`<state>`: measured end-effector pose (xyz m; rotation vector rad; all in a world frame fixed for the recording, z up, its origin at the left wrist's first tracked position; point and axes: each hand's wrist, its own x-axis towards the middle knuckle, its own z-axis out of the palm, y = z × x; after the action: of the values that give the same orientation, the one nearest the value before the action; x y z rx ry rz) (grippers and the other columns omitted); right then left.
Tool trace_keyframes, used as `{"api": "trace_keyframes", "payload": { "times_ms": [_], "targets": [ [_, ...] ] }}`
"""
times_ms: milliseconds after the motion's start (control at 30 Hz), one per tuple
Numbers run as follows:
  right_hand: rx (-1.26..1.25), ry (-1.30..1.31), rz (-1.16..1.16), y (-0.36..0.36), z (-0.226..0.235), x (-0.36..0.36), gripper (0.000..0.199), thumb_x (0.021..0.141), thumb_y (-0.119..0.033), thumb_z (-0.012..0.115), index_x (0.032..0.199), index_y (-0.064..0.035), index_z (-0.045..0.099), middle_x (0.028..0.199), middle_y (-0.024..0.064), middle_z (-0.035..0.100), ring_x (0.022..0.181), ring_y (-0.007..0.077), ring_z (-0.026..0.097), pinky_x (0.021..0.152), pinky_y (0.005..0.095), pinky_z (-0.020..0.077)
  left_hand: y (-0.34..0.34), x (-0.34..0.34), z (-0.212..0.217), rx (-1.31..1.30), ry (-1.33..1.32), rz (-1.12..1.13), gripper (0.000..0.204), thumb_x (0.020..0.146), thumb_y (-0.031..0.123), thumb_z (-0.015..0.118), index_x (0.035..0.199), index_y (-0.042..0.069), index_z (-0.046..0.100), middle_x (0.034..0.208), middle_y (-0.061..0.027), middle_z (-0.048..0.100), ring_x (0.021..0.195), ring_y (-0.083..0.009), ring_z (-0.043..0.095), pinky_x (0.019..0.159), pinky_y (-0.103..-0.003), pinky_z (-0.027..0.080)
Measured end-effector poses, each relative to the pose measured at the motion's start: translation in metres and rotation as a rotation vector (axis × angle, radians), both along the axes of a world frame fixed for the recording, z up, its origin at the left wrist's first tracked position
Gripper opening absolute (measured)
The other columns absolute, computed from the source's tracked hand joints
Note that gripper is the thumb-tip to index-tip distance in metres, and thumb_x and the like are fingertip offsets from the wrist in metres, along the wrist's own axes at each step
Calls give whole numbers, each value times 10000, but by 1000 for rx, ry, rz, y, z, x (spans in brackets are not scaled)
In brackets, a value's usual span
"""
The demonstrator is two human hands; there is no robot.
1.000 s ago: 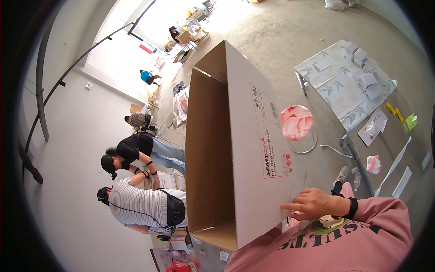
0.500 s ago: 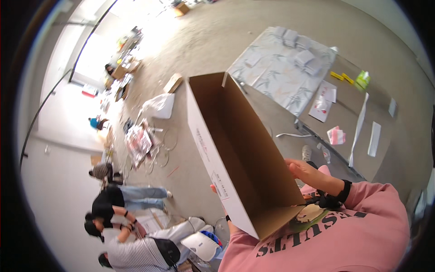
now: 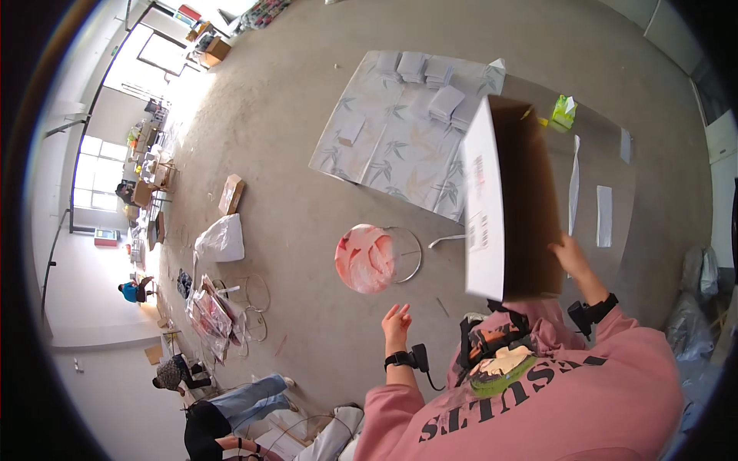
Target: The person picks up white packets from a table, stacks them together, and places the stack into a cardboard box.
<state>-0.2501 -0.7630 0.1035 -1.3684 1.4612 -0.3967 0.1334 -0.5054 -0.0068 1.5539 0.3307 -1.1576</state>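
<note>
An open cardboard box point(image 3: 483, 207), white outside and brown inside, hangs in front of me above the near edge of the table. My right hand point(image 3: 570, 257) grips its right wall near the lower end, with part of the fingers hidden by the board. My left hand point(image 3: 396, 329) is off the box, raised over the floor with its fingers spread and nothing in them. Just beyond it stands a round stool with a pink patterned seat point(image 3: 364, 259).
A table with a leaf-patterned cloth point(image 3: 384, 146) bears stacks of white folded pieces point(image 3: 446, 102), a green packet point(image 3: 563, 113) and white strips point(image 3: 604, 217). Leftward on the floor lie a white bag point(image 3: 221, 239), plastic packages point(image 3: 209, 311) and a small carton point(image 3: 231, 194). People work at lower left.
The box has moved right, toward the table, and now stands more upright. My left hand has let go of it and come away to the left. The pink-seated stool has come into sight.
</note>
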Motion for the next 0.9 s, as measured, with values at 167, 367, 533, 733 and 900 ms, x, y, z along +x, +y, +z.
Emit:
{"api": "trace_keyframes", "payload": {
  "times_ms": [167, 367, 533, 733, 900],
  "targets": [
    [-87, 132, -160, -51, -62, -49, 324, 798, -45, 492, 1114, 26, 511, 1002, 131, 608, 913, 215, 574, 803, 311, 423, 20, 0, -11, 341, 3, -172, 410, 765, -53, 505, 1171, -52, 455, 1002, -217, 620, 496, -151, 553, 530, -297, 498],
    [170, 215, -360, -85, -135, -85, 352, 814, -86, 497, 1155, 0, 496, 1010, 138, 593, 922, 225, 556, 751, 346, 435, 24, 2, 1, 455, -28, 12, 420, 745, -42, 475, 1165, -25, 470, 951, -139, 612, 665, -214, 613, 597, -308, 474],
    [189, 350, -481, -94, -217, -106, 347, 798, -102, 533, 1133, -11, 509, 1011, 176, 586, 943, 281, 555, 776, 383, 431, -9, 41, -3, 407, -72, -46, 446, 740, -17, 495, 1185, -16, 463, 908, -101, 557, 800, -270, 624, 624, -303, 450],
    [43, 373, -435, -92, -238, -73, 373, 792, -122, 568, 1134, 6, 490, 998, 195, 577, 959, 309, 551, 780, 400, 433, -67, 97, 1, 381, -89, -166, 413, 809, 83, 515, 1204, -14, 447, 959, -92, 530, 894, -270, 606, 653, -304, 461],
    [138, 499, -600, -84, -271, -84, 392, 744, -130, 592, 1094, 9, 481, 1008, 227, 572, 963, 373, 550, 841, 420, 422, -150, 148, -12, 380, -23, -372, 390, 841, 151, 515, 1192, -13, 465, 1113, -109, 483, 921, -276, 606, 668, -304, 467]
  ]
}}
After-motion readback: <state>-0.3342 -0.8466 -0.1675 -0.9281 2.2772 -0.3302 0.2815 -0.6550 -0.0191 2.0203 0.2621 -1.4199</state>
